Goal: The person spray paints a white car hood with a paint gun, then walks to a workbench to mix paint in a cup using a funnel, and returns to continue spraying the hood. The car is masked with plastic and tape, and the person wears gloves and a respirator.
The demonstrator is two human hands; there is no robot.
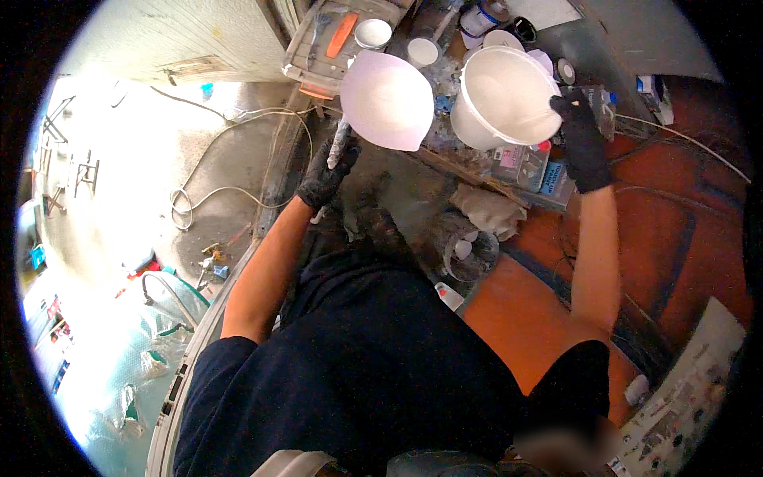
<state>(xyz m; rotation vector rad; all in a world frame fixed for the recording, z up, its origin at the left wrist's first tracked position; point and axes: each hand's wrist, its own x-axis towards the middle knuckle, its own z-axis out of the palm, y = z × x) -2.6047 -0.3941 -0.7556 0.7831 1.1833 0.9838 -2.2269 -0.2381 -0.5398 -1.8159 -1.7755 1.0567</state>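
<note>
My left hand (326, 171), in a black glove, is closed around the grey handle (340, 141) of a tool that carries a wide, pale pink-white rounded scoop or blade (387, 99); the scoop is raised next to the bucket. My right hand (582, 139), also in a black glove, grips the right rim of a white bucket (497, 99). The bucket is tilted with its mouth toward me and its inside looks white. It rests on a cluttered, paint-stained bench (445, 163).
Behind the scoop, a grey tray (322, 48) holds an orange tool, with small white cups (373, 33) beside it. A crumpled rag (489, 211) and small boxes lie below the bucket. A white cable (218, 191) loops on the concrete floor at left. An orange-red surface (675, 238) lies at right.
</note>
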